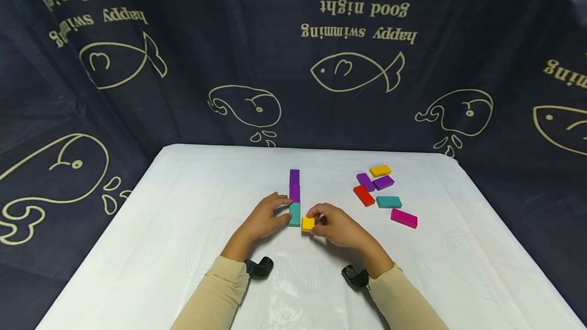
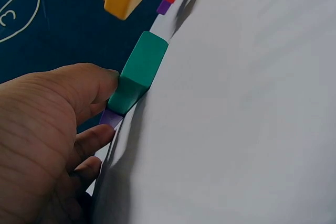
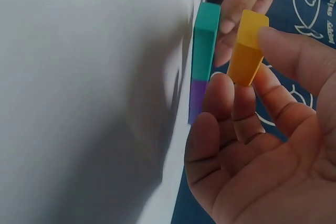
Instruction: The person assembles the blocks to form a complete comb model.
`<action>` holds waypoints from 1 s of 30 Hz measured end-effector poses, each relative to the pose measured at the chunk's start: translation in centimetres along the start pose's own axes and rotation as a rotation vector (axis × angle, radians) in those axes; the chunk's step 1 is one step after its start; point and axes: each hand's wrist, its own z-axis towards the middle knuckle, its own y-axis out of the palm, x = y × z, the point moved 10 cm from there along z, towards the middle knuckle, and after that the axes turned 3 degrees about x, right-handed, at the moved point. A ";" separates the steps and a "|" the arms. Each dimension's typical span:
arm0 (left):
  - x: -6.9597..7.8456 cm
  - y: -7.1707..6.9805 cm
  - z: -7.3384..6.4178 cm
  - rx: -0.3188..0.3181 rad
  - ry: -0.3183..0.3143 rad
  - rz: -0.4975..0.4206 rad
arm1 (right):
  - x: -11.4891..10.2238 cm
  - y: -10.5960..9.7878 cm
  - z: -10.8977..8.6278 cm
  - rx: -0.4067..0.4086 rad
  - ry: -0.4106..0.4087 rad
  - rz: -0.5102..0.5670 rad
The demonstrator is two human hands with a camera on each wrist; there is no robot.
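Observation:
A teal block [image 1: 294, 215] lies end to end with two purple blocks [image 1: 294, 177] in a straight row on the white table. From the left, my left hand [image 1: 267, 218] rests at this row, thumb tip against the teal block's side and fingers loosely bent. In the left wrist view, its thumb meets the teal block [image 2: 139, 72] near the purple end. My right hand [image 1: 338, 225] pinches a yellow block [image 1: 308, 224] between thumb and fingers, just right of the teal one. In the right wrist view, the yellow block [image 3: 248, 48] is held off the tabletop.
To the right lie several loose blocks: a yellow one [image 1: 380, 170], two purple ones [image 1: 383, 182], a red one [image 1: 364, 195], a teal one [image 1: 389, 202] and a magenta one [image 1: 404, 218]. Behind the table [image 1: 206, 177] hangs a dark cloth [image 1: 257, 24] with fish drawings.

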 end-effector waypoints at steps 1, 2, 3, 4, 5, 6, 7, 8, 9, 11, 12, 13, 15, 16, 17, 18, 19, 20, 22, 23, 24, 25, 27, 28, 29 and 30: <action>0.0 0.0 0.0 -0.001 -0.003 0.004 | 0.0 0.2 0.1 -0.003 0.002 0.000; -0.1 0.0 0.0 -0.003 -0.006 0.010 | -0.1 0.3 0.2 -0.005 -0.002 -0.002; -0.1 0.0 0.0 -0.004 -0.007 0.014 | -0.2 0.4 0.3 -0.006 -0.006 -0.004; -0.1 0.0 0.0 -0.005 -0.007 0.019 | -0.2 0.6 0.3 -0.008 -0.012 -0.005; -0.1 0.0 0.0 -0.005 -0.007 0.022 | -0.3 0.7 0.4 -0.010 -0.018 -0.007; -0.1 0.0 0.0 -0.006 -0.009 0.024 | -0.4 0.8 0.4 -0.013 -0.022 -0.008; -0.1 0.1 0.0 -0.009 -0.012 0.027 | -0.6 0.9 0.4 -0.014 -0.027 -0.013; -0.1 0.1 0.1 -0.010 -0.012 0.028 | -0.7 1.0 0.5 -0.016 -0.030 -0.018; -0.1 0.1 0.1 -0.010 -0.012 0.027 | -0.8 1.2 0.5 -0.020 -0.033 -0.023; -0.1 0.1 0.0 -0.010 -0.013 0.025 | -1.0 1.5 0.6 -0.028 -0.038 -0.033; -0.1 0.1 0.0 -0.011 -0.014 0.022 | -1.1 1.6 0.6 -0.032 -0.040 -0.035; -0.1 0.1 0.0 -0.009 -0.011 0.020 | -1.1 1.8 0.7 -0.037 -0.040 -0.039; 0.0 0.0 0.0 -0.005 -0.004 0.013 | -1.3 2.1 0.8 -0.046 -0.038 -0.050; 0.0 0.0 0.0 -0.005 -0.001 0.011 | -1.3 2.3 0.8 -0.051 -0.032 -0.056; 0.0 0.0 0.0 -0.006 0.001 0.010 | -1.3 2.5 0.9 -0.055 -0.027 -0.062; 0.1 0.0 0.0 -0.004 0.008 0.010 | -1.2 2.7 0.9 -0.058 -0.021 -0.069; 0.1 0.0 0.0 -0.003 0.014 0.011 | -1.2 2.8 0.9 -0.059 -0.016 -0.076; 0.1 0.0 0.0 -0.005 0.014 0.012 | -1.2 2.9 0.9 -0.058 -0.013 -0.082; 0.1 0.0 0.0 -0.005 0.020 0.016 | -1.2 3.2 1.0 -0.057 -0.013 -0.097; 0.1 0.0 0.0 -0.003 0.022 0.018 | -1.3 3.3 1.0 -0.054 -0.019 -0.104; 0.1 0.0 -0.1 -0.001 0.024 0.019 | -1.3 3.3 1.0 -0.051 -0.025 -0.110; 0.1 0.0 -0.1 -0.002 0.021 0.017 | -1.4 3.4 1.0 -0.047 -0.032 -0.118; 0.1 -0.1 -0.1 0.001 0.019 0.013 | -1.5 3.5 0.9 -0.042 -0.042 -0.132; 0.2 -0.1 -0.1 0.001 0.018 0.012 | -1.6 3.6 0.9 -0.040 -0.046 -0.136; 0.2 -0.1 -0.1 0.000 0.016 0.010 | -1.6 3.6 0.9 -0.037 -0.050 -0.140; 0.2 -0.2 -0.1 -0.001 0.014 0.008 | -1.7 3.6 1.0 -0.036 -0.052 -0.142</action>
